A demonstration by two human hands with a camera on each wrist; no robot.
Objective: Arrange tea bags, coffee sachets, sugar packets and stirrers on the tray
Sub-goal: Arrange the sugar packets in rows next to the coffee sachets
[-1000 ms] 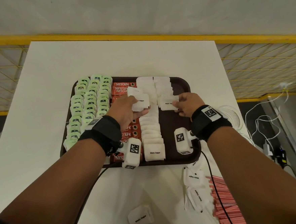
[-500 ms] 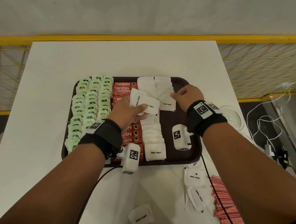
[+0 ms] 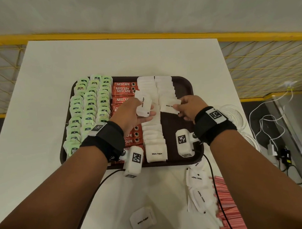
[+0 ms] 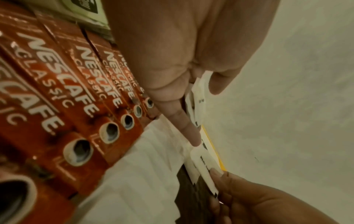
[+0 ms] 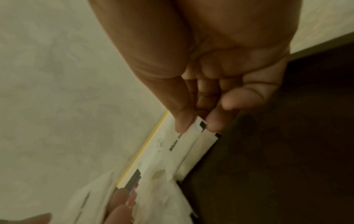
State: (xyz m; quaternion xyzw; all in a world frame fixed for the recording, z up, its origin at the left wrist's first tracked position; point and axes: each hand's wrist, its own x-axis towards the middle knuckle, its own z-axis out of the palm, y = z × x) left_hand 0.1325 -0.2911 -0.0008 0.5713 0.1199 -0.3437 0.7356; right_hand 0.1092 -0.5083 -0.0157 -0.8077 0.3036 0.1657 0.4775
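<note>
Loose sugar packets and pink stirrers lie on the near surface. Over the tray, the left hand has its fingers clamped on a few sugar packets, while the right hand pinches one packet at the second sugar row

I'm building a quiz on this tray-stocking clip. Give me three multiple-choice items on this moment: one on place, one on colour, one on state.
1. Where do the pink stirrers lie?
A on the tray
B on the table, near right
C in a hand

2. What colour are the coffee sachets?
A red
B blue
C black

3. What is the right hand doing?
A resting flat
B pinching a sugar packet
C holding a sachet

Answers: B, they lie off the tray; A, red wrappers; B, thumb and finger pinch its edge.
</note>
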